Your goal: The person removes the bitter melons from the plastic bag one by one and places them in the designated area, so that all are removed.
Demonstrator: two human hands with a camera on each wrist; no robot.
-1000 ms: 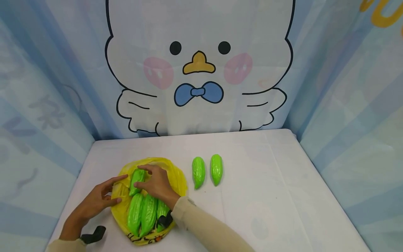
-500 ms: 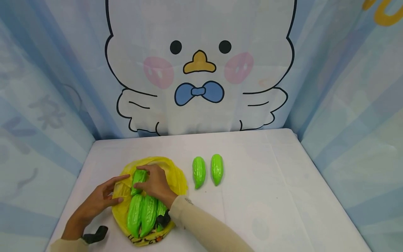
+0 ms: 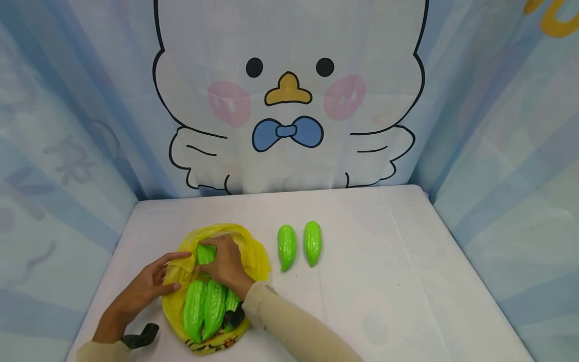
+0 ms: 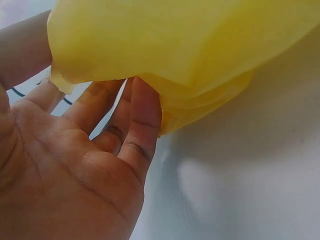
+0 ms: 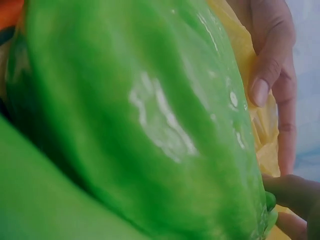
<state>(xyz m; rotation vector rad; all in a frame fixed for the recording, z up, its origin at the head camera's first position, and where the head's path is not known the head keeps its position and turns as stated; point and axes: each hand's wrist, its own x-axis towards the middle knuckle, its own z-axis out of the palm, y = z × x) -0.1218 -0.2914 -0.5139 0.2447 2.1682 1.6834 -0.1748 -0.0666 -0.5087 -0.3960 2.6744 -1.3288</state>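
Note:
Glossy green bitter melons, plastic-looking, lie in a yellow plastic bag (image 3: 260, 256) with its mouth open at the table's left. My left hand (image 3: 141, 290) holds the bag's left rim; in the left wrist view, the film hides its fingertips. Above the bag, my right hand (image 3: 228, 261) pinches a bitter melon (image 3: 205, 255) between thumb and fingers, at the far end of the bag's opening. Below it several more bitter melons (image 3: 194, 309) lie side by side. One bitter melon (image 5: 150, 120) fills most of the right wrist view.
Two bitter melons, a left one (image 3: 287, 248) and a right one (image 3: 312, 244), lie apart on the white table (image 3: 384, 281) right of the bag. Printed curtains (image 3: 497, 201) stand round the table's back and sides. A black strap end (image 3: 141, 337) sticks out from the left wrist.
The pinched bitter melon has shifted slightly right and away from me, with the right hand still on it. My left hand has moved a little to the right along with the bag's rim.

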